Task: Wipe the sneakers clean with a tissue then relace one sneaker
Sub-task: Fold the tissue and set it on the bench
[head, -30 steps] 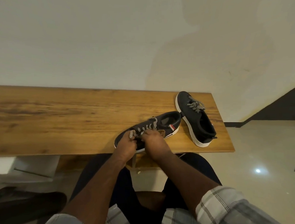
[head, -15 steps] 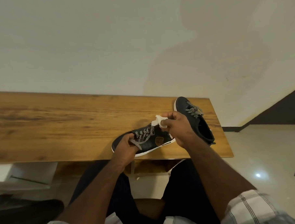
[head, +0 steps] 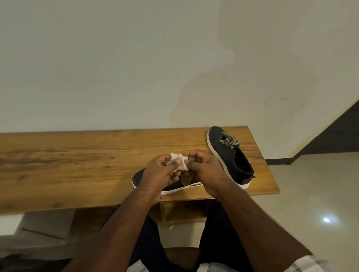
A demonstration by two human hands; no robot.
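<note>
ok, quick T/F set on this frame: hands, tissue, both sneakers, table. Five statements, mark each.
1. Both hands hold the tissue. True: the left hand and the right hand each pinch it from a side.
2. The tissue lies flat on the table. False: it is held up above the near sneaker.
3. The far sneaker is laced. True: striped laces show over its tongue.
4. The far sneaker sits on the floor. False: it rests on the table's right end.
5. The near sneaker lies under the hands, near the table's front edge. True.
</note>
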